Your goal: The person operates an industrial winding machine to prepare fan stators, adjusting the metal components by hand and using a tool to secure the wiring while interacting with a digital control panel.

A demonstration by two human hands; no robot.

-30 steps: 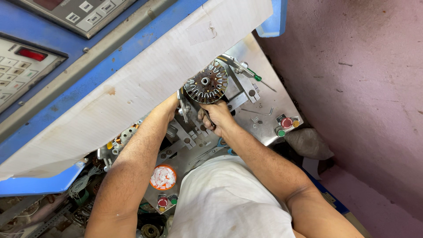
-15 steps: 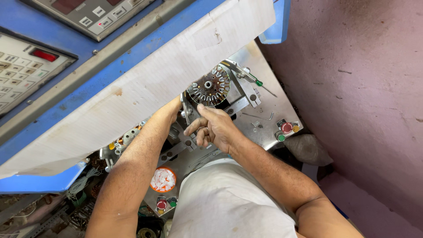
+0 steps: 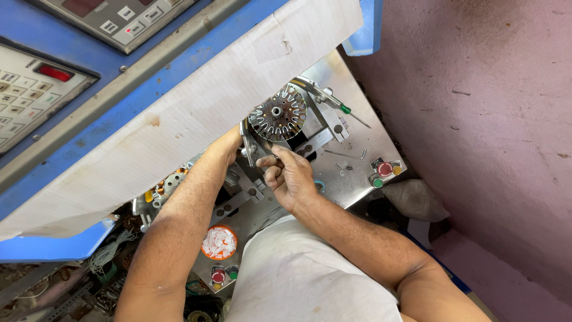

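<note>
A round slotted metal core (image 3: pixel 278 114) sits on a fixture on the steel machine plate (image 3: pixel 357 140). My left hand (image 3: pixel 226 145) reaches under the edge of the white paper sheet (image 3: pixel 179 107), just left of the core; its fingers are mostly hidden against a metal bracket (image 3: pixel 247 146). My right hand (image 3: pixel 290 176) is just below the core, fingers curled with thumb and forefinger pinched together; whether something thin is between them cannot be made out.
A green-handled tool (image 3: pixel 333 101) lies right of the core. Red and green push buttons (image 3: pixel 381 173) sit on the plate's right edge, another pair (image 3: pixel 221 275) near my body. An orange cup of white pieces (image 3: pixel 218 242) stands lower left. Control panels (image 3: pixel 36 89) are upper left.
My right hand has drawn back down from the core, which now shows fully. My left hand stays by the bracket. The camera view has shifted slightly.
</note>
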